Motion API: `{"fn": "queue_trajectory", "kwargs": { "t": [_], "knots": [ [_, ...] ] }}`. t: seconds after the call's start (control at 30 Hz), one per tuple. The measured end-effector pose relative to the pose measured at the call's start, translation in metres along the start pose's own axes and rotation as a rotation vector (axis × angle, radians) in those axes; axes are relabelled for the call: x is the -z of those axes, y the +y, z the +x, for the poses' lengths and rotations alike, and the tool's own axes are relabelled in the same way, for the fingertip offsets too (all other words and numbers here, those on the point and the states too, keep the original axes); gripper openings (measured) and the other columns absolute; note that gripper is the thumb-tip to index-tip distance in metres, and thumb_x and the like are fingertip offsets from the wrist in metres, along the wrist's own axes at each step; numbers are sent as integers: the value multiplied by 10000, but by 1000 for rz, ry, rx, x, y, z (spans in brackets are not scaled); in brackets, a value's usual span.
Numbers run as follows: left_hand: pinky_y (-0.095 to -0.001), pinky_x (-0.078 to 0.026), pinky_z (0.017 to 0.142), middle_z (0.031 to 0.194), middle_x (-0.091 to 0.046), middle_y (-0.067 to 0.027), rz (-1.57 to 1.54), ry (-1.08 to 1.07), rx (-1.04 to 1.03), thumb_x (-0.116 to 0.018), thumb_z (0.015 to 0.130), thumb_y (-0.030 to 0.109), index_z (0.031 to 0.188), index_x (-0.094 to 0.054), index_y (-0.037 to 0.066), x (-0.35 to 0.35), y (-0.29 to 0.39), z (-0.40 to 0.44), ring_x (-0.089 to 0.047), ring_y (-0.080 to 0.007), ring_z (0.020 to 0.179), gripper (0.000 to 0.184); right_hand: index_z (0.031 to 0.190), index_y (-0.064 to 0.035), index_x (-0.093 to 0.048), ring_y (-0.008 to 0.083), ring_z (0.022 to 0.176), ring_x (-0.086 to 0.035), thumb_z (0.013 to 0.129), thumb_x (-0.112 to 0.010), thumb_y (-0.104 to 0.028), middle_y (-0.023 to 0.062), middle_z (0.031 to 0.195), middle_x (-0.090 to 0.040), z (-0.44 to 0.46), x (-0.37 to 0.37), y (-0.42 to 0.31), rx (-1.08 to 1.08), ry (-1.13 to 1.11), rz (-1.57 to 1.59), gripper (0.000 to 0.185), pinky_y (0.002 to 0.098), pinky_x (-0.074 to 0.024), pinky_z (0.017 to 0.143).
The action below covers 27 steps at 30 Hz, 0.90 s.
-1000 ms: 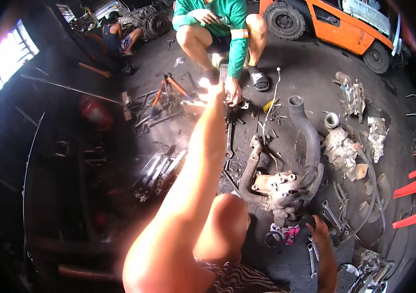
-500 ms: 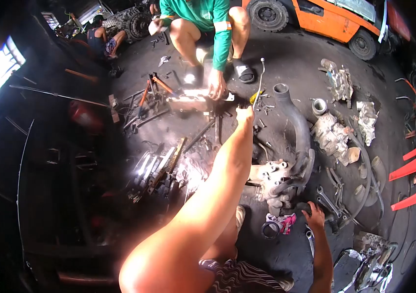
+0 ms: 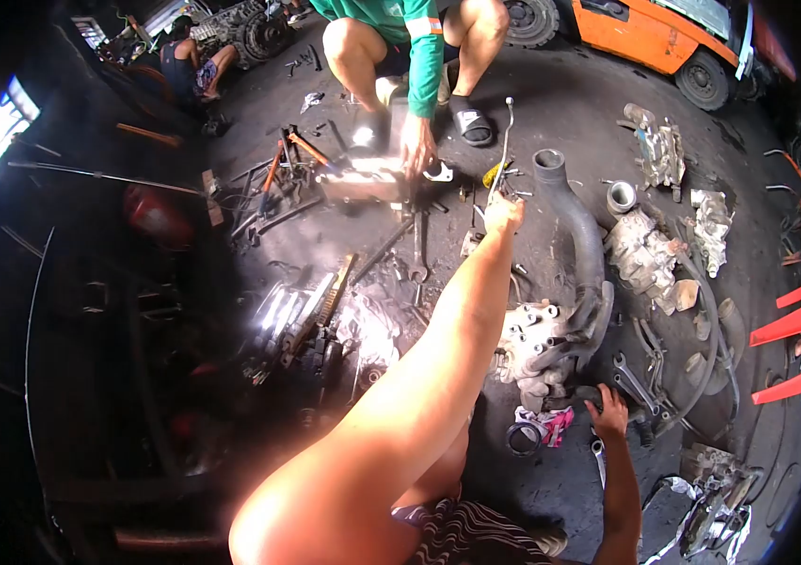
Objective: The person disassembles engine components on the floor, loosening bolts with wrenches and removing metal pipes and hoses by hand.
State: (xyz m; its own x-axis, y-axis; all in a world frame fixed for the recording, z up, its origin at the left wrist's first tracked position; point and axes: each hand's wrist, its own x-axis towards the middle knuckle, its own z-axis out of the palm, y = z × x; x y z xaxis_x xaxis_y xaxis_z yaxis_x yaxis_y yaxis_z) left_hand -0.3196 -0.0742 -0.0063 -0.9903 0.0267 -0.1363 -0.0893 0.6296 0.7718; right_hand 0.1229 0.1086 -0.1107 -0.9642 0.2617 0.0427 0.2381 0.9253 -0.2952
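Note:
My left hand point(image 3: 504, 215) reaches far forward with its fingers closed around the lower end of a thin, bent metal pipe point(image 3: 510, 132), which points up and away. Close by me, my right hand point(image 3: 610, 414) curls over a dark pipe end point(image 3: 587, 393) beside a cast-metal engine part point(image 3: 530, 344); its grip is partly hidden. A wide grey hose point(image 3: 581, 231) runs up from that part. Below lie a black ring point(image 3: 523, 438) and a pink-and-white cloth point(image 3: 558, 426). A yellow object point(image 3: 492, 175) and small bolts sit near my left hand.
Opposite me, a person in a green sleeve point(image 3: 426, 66) touches a metal block point(image 3: 360, 184). Wrenches point(image 3: 634, 381), orange-handled tools point(image 3: 308, 149) and metal castings point(image 3: 640, 250) cover the floor. A red plastic chair point(image 3: 791, 334) lies right; an orange forklift point(image 3: 640, 38) stands behind.
My left hand has moved right with the pipe, relative to the view. My right hand stays by the dark pipe end, with its fingers slightly shifted. The other person's raised hand has left view.

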Motion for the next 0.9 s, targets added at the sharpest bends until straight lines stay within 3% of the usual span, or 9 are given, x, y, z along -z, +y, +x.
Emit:
{"fn": "queue_trajectory", "kwargs": {
  "t": [0.27, 0.33, 0.63, 0.9],
  "knots": [
    [-383, -436, 978, 1181, -597, -243, 69, -47, -28, -619, 831, 439, 1327, -386, -1, -4, -3, 3, -567, -348, 1135, 702, 1239, -110, -502, 412, 1041, -538, 800, -676, -391, 186, 1136, -569, 0, -2, 0, -14, 3, -19, 550, 477, -432, 894],
    [-382, -425, 992, 1231, -560, -259, 23, -76, 1, -637, 811, 390, 1348, -357, -1, -2, -1, 3, -540, -360, 1167, 721, 1239, -108, -501, 412, 1044, -537, 800, -676, -392, 185, 1139, -569, 0, -2, 0, -12, -7, -13, 551, 476, -431, 898],
    [-383, -420, 1006, 1312, -498, -245, 41, -108, 16, -621, 837, 402, 1334, -378, -5, 2, 7, -8, -507, -349, 1207, 686, 1258, -101, -493, 418, 1045, -537, 813, -662, -400, 209, 1144, -565, 1, 3, -3, -42, -65, 20, 562, 483, -423, 906],
    [-380, -417, 1010, 1305, -504, -244, 28, -122, 18, -620, 838, 398, 1319, -400, -15, 3, 10, -11, -499, -350, 1213, 671, 1244, -99, -507, 410, 1022, -553, 794, -679, -408, 202, 1100, -575, 0, -2, 0, -4, -3, -2, 573, 472, -443, 893]
  ]
}}
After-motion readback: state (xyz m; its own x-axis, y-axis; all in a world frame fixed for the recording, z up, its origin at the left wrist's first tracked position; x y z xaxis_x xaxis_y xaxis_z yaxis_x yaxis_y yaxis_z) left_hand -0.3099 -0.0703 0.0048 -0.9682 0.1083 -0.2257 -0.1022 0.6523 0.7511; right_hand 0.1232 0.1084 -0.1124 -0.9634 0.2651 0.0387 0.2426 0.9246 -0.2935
